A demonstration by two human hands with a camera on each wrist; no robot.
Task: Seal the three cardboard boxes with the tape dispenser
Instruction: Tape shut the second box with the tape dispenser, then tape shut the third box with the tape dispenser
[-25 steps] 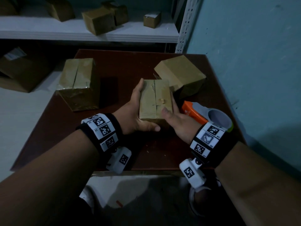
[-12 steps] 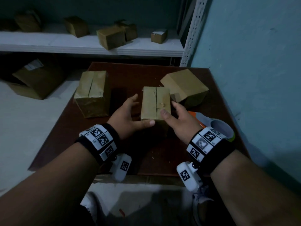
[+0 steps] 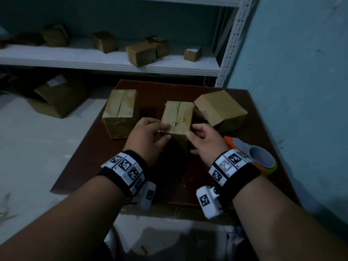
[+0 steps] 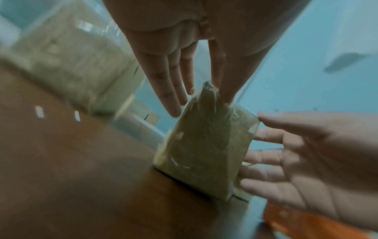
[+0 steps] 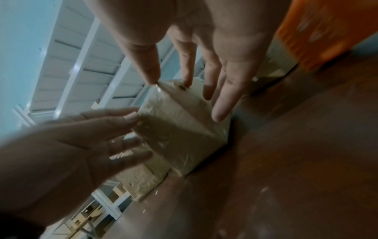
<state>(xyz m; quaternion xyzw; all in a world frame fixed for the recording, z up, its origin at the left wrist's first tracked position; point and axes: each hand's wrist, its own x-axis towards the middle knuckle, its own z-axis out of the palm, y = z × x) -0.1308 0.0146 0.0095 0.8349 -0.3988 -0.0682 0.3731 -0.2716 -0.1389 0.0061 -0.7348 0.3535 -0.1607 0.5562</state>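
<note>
Three boxes stand on the worktop: left box apart, middle box between the hands, right box tilted just behind. A second ago both hands wrapped the middle box; now they have let go — it sits on the worktop, flap seam up, apparently placed for taping. The left hand is loose, fingers straight, tips touching the box's near left corner; it holds nothing. The right hand is likewise spread and empty, fingertips at the near right edge. Rightmost, the orange tape dispenser lies untouched behind the right wrist — likely the next thing to pick up. No fresh strip shows, so sealing seems not yet begun.
</note>
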